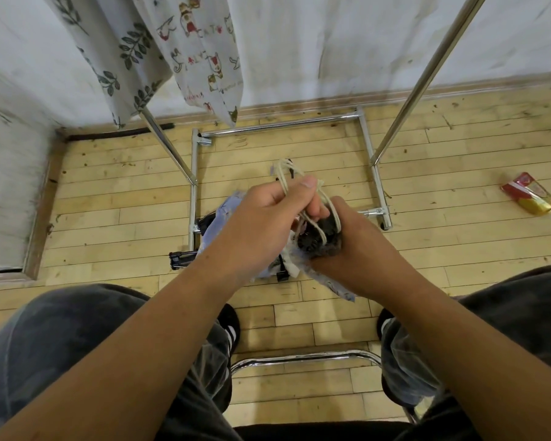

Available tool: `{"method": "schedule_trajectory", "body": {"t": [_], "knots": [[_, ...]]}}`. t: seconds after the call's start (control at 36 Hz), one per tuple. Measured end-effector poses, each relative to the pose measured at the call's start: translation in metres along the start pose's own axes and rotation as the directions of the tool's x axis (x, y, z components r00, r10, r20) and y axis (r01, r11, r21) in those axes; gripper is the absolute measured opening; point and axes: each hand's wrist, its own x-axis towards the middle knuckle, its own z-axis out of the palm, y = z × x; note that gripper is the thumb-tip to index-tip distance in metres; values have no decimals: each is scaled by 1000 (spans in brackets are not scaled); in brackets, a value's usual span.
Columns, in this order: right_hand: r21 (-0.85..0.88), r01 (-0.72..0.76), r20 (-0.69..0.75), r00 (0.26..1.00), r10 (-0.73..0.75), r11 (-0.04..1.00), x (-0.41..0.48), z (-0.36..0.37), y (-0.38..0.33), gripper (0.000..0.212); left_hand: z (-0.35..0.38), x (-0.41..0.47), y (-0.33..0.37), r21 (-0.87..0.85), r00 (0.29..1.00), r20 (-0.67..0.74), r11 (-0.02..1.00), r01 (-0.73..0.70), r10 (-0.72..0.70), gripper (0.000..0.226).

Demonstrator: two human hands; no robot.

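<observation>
A plank floor (109, 198) is meeting a white wall (299, 43), and one chrome rack (280, 124) is standing on it with two cloths hanging over it, a leaf cloth (121, 58) and a cat cloth (201, 49). One red and gold wrapper (530, 194) is lying far to the right. Above two dark shoes (229, 326), both hands are working on one pale blue bag (218, 218), held in the air in front of the knees. The left hand (261, 214) is pinching the cream cords (285, 175) between thumb and fingers; the loops are too tangled to count. The right hand (353, 246) is curling round the bag's mouth, where one dark thing (312, 240) is showing.
</observation>
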Motion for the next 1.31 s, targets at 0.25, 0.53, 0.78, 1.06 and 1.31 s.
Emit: {"method": "schedule_trajectory", "body": {"t": [0.25, 0.53, 0.78, 1.06, 1.31], "knots": [[139, 137, 15, 990, -140, 981, 0, -11, -14, 60, -3, 2, -1, 63, 999, 38, 998, -5, 3, 35], [207, 140, -7, 990, -142, 968, -1, -13, -19, 36, -9, 1, 0, 150, 991, 134, 989, 1, -21, 40], [151, 100, -100, 991, -86, 983, -1, -15, -20, 7, -9, 5, -6, 317, 985, 173, 948, -26, -31, 33], [43, -177, 163, 972, 168, 983, 1, -25, -25, 27, -5, 6, -21, 412, 989, 143, 907, -86, 29, 19], [242, -324, 160, 943, 291, 915, -2, -32, -34, 35, -9, 17, -43, 413, 981, 175, 911, -1, -78, 54]]}}
